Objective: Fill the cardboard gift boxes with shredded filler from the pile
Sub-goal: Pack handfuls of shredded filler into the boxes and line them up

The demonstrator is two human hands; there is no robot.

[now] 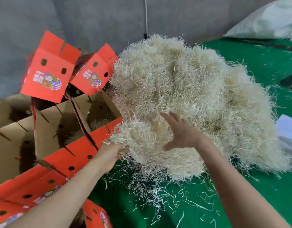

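A large pile of pale shredded filler [191, 96] lies on a green table [265, 63]. To its left stand open red cardboard gift boxes; the nearest open gift box [73, 132] has some filler at its bottom. My left hand [110, 153] grips a clump of filler [133, 137] from below at the pile's near-left edge, beside that box's red flap. My right hand [179, 130] is spread flat, fingers straight, against the same clump and the pile.
Two more red boxes [48, 71] lean tilted at the back left, and other red boxes [27, 186] lie at the near left. Loose strands litter the green cloth in front. A grey wall stands behind, and a white sack [270, 22] lies at the far right.
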